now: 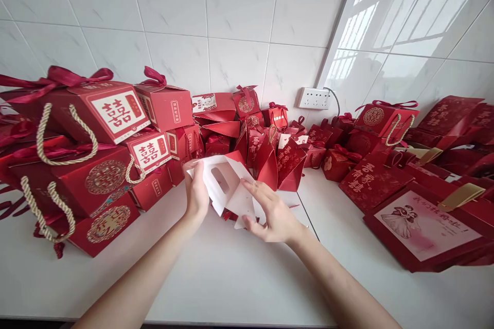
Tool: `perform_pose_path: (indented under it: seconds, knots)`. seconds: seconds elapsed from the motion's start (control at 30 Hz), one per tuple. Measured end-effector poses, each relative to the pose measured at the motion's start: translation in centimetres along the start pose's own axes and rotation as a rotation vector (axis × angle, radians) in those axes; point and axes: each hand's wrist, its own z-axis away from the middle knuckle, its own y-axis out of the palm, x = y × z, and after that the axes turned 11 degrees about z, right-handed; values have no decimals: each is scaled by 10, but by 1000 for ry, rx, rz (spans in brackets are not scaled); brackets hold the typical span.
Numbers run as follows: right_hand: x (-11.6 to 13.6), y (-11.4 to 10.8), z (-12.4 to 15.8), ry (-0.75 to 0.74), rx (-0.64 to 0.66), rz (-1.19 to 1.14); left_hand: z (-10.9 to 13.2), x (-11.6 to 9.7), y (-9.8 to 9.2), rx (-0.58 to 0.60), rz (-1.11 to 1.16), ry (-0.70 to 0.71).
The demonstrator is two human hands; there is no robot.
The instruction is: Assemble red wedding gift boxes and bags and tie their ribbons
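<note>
An unfolded paper gift box [219, 177], white inside and red outside, is held up over the table between my hands, its open side facing me. An oval cut-out shows in one of its walls. My left hand [197, 190] grips the box's left edge, its fingers partly hidden behind the card. On the right side, my right hand [272, 213] holds a white flap, with the index finger laid along the inner wall and the thumb lower down, apart from it. Red pieces show just beneath the box; what they are is hidden.
Stacked red gift boxes [108, 175] with rope handles and ribbons stand at left. More small red boxes [291, 164] line the tiled wall. At right lie red boxes and a box with a couple's picture [428, 221]. A power strip [314, 98] is fixed to the wall.
</note>
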Motion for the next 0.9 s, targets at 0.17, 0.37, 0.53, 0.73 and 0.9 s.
perform_pose_path:
  seconds: [0.17,0.37,0.53,0.73,0.9]
  knots:
    - [0,2,0,-57,15,97,-4,-11,3,-135,-14,112]
    - [1,2,-2,112,-134,70,4,-22,2,226,-246,422]
    - [2,-1,-3,156,-177,19,3,-24,-4,483,-373,657]
    - [2,-5,-4,159,-72,-22,-2,-23,-8,602,-397,674]
    - [1,-5,-5,171,-3,-78,-6,-16,-14,637,-469,714]
